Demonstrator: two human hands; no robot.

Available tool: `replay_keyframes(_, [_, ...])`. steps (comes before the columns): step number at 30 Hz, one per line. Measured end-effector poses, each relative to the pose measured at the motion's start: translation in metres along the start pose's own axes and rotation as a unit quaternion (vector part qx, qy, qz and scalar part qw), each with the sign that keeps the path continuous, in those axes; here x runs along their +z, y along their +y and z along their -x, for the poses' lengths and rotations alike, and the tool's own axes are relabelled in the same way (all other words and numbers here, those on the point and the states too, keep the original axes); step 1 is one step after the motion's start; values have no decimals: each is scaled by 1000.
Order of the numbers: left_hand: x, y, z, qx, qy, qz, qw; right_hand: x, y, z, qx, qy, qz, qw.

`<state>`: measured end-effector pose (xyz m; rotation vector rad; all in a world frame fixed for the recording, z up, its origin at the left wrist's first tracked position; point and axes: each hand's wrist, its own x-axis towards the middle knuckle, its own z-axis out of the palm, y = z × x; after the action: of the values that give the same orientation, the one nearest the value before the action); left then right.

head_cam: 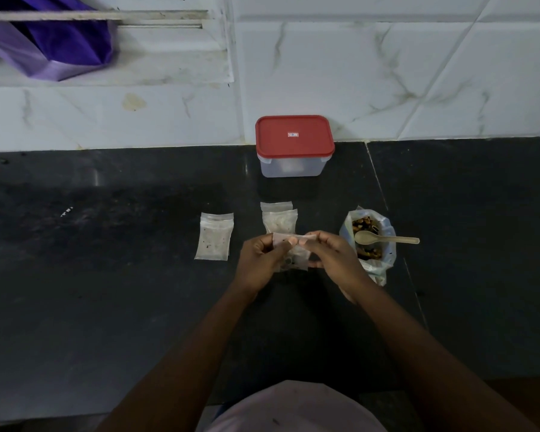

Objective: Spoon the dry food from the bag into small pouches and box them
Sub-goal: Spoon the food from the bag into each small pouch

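Both L hand point(260, 260) & R hand point(331, 256) pinch pouch point(289, 238) top.

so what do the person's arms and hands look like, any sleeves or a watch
Both forearms are bare as far as the frame shows: no sleeves, no gloves. No watch or bangle shows at the wrist of the left hand or the right hand. Rings cannot be told. A pale pink garment shows at the bottom edge.

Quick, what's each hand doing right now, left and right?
Left hand: pinches the top edge of the small pouch.
Right hand: pinches the same top edge from the other side.
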<state>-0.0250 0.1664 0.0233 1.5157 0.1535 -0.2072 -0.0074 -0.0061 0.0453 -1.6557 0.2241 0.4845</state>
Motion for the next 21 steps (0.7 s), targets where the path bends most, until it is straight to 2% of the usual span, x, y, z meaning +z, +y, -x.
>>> replay_keyframes(5, [-8, -4, 3, -39, 11, 23, 999, 3, 3, -4, 4, 13, 12, 1000])
replay_keyframes(21, [-27, -13, 0, -74, 26, 54, 995, 3, 4, -2, 69, -8, -108, 992])
